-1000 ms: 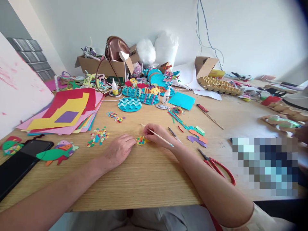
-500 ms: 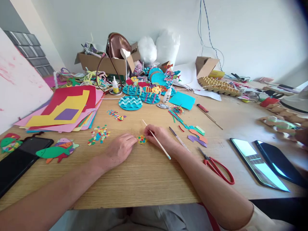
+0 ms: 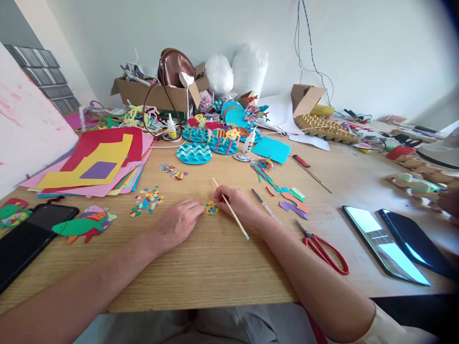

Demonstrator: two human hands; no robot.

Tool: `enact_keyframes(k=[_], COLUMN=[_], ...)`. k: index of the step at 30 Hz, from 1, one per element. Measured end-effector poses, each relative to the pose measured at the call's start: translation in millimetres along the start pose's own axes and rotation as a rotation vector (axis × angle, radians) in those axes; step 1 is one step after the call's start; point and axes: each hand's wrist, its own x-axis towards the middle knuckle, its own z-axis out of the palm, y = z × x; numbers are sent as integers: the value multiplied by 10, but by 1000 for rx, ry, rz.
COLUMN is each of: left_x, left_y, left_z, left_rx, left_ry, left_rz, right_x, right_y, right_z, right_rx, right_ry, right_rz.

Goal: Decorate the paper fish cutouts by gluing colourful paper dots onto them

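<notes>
A small yellow paper cutout (image 3: 211,207), possibly a fish, lies on the table between my hands, dotted with green, red and orange paper circles. My left hand (image 3: 181,217) rests on the wood, its fingertips pressed together on the cutout's left end. My right hand (image 3: 233,203) is closed, with a thin pale stick (image 3: 234,216) held across its fingers. That stick slants toward me and ends in a bluish tip. The right fingertips meet the cutout's right side and hide part of it. Loose paper dots (image 3: 147,200) are scattered left of my hands.
Red-handled scissors (image 3: 324,248), a pen (image 3: 265,204) and paper scraps (image 3: 294,203) lie to the right, with phones (image 3: 387,246) beyond. Stacked coloured paper (image 3: 89,162) and paper fish (image 3: 84,224) are at left. Glue bottles (image 3: 249,142) and blue wavy discs (image 3: 194,153) stand behind.
The lower end of the stick has swung slightly to the left in my right hand. My left hand and the cutout stay almost where they were.
</notes>
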Motion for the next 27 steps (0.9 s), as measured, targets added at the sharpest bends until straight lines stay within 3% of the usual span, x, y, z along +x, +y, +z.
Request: enact_keyframes(k=[19, 27], left_x=[20, 7], left_y=[23, 6], left_z=[-37, -21], left_rx=[14, 14], left_ry=[6, 15], left_rz=[-5, -9], right_x=[11, -72], right_y=[-39, -91], right_z=[-35, -188], right_rx=[-14, 228], right_ry=[15, 237], right_rz=[32, 54])
